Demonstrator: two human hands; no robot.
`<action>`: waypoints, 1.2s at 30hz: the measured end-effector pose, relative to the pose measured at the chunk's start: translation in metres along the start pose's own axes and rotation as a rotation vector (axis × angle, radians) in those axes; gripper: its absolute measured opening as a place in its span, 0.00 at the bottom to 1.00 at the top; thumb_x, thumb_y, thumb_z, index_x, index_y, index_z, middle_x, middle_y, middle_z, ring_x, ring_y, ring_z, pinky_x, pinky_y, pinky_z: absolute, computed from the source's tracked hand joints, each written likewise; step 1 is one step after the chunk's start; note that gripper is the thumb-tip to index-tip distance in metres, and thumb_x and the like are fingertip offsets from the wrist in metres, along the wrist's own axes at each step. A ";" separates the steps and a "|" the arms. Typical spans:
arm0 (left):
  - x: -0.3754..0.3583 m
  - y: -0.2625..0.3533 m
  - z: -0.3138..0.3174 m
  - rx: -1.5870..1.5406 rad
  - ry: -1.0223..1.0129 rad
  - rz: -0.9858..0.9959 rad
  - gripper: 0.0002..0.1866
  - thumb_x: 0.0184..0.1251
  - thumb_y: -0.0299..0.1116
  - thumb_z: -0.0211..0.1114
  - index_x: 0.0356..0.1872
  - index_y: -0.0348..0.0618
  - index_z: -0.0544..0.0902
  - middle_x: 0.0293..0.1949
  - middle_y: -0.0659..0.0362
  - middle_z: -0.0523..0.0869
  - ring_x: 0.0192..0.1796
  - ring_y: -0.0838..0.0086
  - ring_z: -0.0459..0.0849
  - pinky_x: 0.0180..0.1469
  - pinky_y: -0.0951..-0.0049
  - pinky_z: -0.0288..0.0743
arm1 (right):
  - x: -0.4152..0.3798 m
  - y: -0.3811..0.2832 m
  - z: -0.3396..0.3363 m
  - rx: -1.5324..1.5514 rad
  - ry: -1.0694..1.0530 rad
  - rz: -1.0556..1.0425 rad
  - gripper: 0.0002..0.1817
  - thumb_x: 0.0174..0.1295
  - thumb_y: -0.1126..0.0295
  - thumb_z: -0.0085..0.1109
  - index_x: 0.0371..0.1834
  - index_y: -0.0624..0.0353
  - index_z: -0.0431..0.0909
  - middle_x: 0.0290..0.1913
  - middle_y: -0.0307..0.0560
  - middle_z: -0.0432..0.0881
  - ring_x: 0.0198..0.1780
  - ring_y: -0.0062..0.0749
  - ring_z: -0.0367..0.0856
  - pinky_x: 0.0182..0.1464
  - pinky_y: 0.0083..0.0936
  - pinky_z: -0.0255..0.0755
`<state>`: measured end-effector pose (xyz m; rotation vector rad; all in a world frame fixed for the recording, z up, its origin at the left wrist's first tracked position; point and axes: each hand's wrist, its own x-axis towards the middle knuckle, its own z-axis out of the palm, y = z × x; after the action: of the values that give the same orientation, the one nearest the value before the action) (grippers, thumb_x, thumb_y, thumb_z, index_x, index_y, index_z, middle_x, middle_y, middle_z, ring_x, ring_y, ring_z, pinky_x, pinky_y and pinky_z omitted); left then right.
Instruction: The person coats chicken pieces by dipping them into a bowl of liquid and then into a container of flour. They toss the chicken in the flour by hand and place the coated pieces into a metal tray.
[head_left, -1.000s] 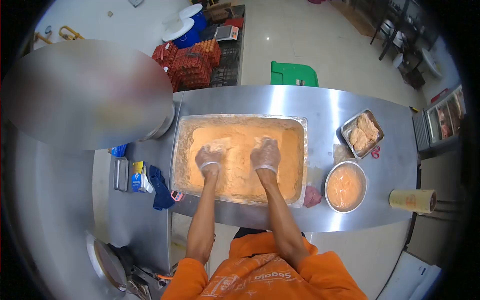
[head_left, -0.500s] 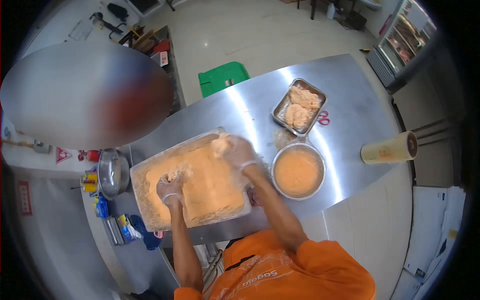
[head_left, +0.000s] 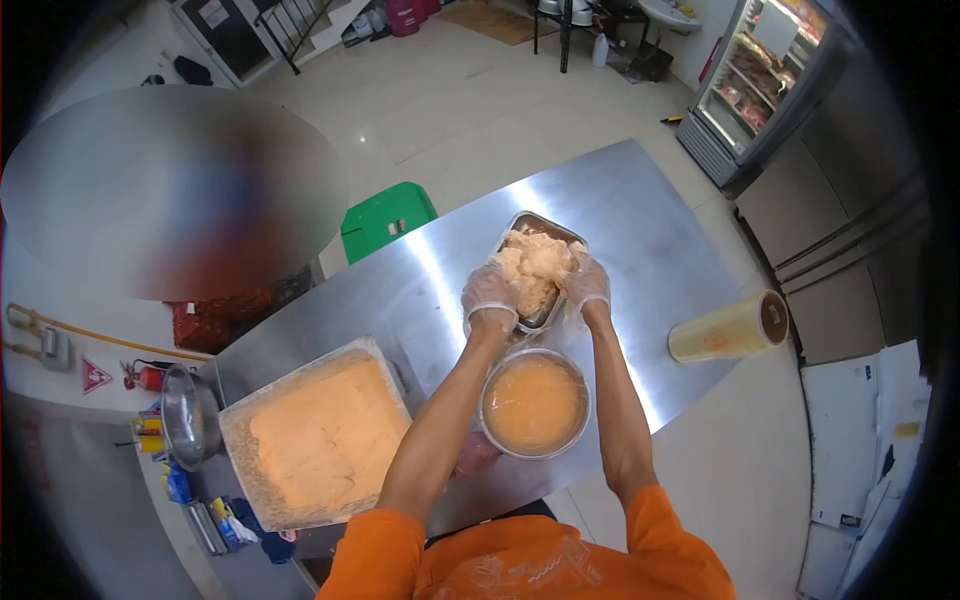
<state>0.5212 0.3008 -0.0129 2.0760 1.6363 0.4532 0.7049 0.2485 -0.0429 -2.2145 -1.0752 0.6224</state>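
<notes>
Both my hands wear clear plastic gloves and are at the small metal tray [head_left: 520, 222] on the steel table. My left hand [head_left: 490, 292] curls round the left side of a lumpy piece coated in pale orange breading [head_left: 545, 258]. On its right side, the fingers of my right hand [head_left: 588, 282] grip the same breaded piece. More breaded food [head_left: 533, 297] lies beneath it in the tray, partly covered. Just nearer to me stands a round metal bowl of orange batter [head_left: 534, 404]. A large tub [head_left: 392, 380] of orange breading powder is to the left of my left forearm.
A big roll of plastic wrap [head_left: 728, 326] lies at the table's right. A green stool [head_left: 388, 222] stands beyond the far edge. At the left are a metal basin [head_left: 188, 417] and a blurred area. A glass-door fridge [head_left: 760, 80] is at the back right.
Both hands have moved from the breading tub, right and away from me, to the metal tray, with breaded food now held over it. The view has shifted too.
</notes>
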 end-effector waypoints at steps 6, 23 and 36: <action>-0.016 -0.009 0.019 -0.033 -0.076 0.108 0.22 0.64 0.47 0.70 0.51 0.40 0.88 0.50 0.44 0.89 0.54 0.50 0.87 0.57 0.56 0.81 | -0.021 0.025 -0.008 0.274 0.157 0.080 0.29 0.55 0.58 0.73 0.61 0.54 0.83 0.54 0.58 0.88 0.56 0.51 0.86 0.59 0.38 0.77; -0.308 -0.410 -0.208 0.295 0.196 -0.699 0.31 0.68 0.54 0.68 0.56 0.34 0.84 0.55 0.39 0.86 0.59 0.49 0.84 0.63 0.55 0.76 | -0.276 -0.222 0.250 -0.215 -0.698 -1.005 0.10 0.63 0.70 0.58 0.38 0.61 0.88 0.41 0.57 0.90 0.41 0.46 0.89 0.45 0.36 0.82; -0.261 -0.446 -0.270 -0.056 -0.426 -0.622 0.39 0.57 0.51 0.72 0.64 0.30 0.78 0.57 0.37 0.85 0.59 0.51 0.86 0.59 0.58 0.80 | -0.427 -0.226 0.309 -0.466 -0.869 -0.609 0.24 0.58 0.52 0.62 0.44 0.64 0.84 0.38 0.64 0.88 0.43 0.55 0.89 0.47 0.44 0.81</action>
<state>-0.0474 0.1725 -0.0197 1.3824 1.8393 -0.1436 0.1492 0.1083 -0.0454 -1.7652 -2.4128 1.1668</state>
